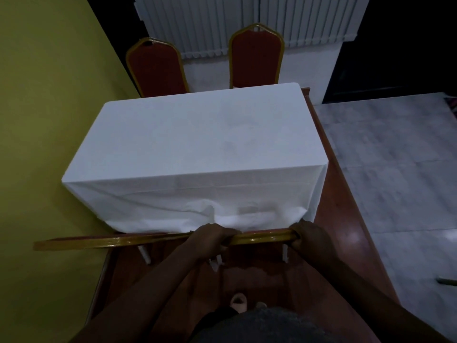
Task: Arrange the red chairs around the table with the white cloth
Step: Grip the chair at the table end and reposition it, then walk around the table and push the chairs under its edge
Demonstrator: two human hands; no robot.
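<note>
A rectangular table covered by a white cloth (197,139) fills the middle of the view. Two red chairs with gold frames stand upright at its far side, one on the left (158,68) and one on the right (256,58). At the near side, the gold top rail of another chair back (262,237) lies across the view, pressed against the hanging cloth. My left hand (210,237) and my right hand (312,235) both grip this rail. A second gold rail (103,242) continues to the left of my hands. The seats below are hidden.
A yellow-green wall (49,120) runs close along the table's left side. The table stands on a red-brown raised floor (338,219) whose edge drops to grey tiles (395,169) on the right. White vertical blinds (222,23) hang behind the far chairs. My feet (238,302) show below.
</note>
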